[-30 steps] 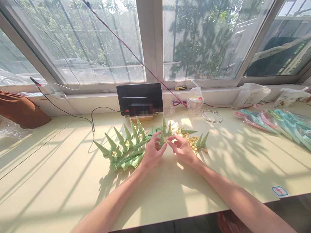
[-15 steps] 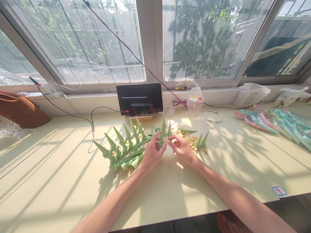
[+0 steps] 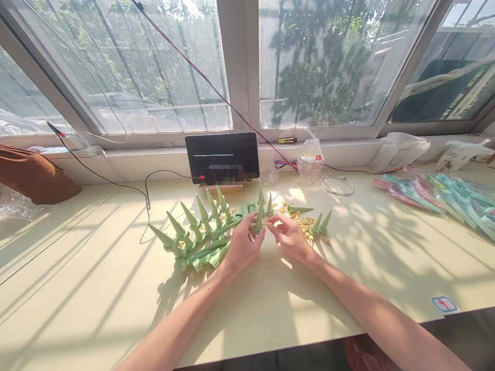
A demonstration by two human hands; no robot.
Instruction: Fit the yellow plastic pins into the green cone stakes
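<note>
My left hand [image 3: 243, 242] is closed around the lower part of a green plastic cone [image 3: 259, 216], which points upward. Just right of it, my right hand [image 3: 288, 234] pinches a small yellow peg [image 3: 266, 223] against the cone's lower side. Two more green cones stand right behind, one of them a short cone [image 3: 269, 203]. To the left is a row of green cones on stems [image 3: 193, 219], with several green tubes [image 3: 209, 255] lying in front. Beyond my right hand lies a pile of yellow pegs [image 3: 307, 225] with two small upright cones [image 3: 320, 224] beside it.
A dark tablet [image 3: 222, 157] stands at the windowsill. Behind the pegs are a bagged cup [image 3: 310, 162] and a coiled white cable [image 3: 336, 185]. Pink and teal plastic pieces [image 3: 444, 196] lie at the right. A brown bag [image 3: 34, 172] sits at the far left.
The cone in my left hand has shifted slightly to the right and tilted a little. Both hands otherwise stay nearly in place.
</note>
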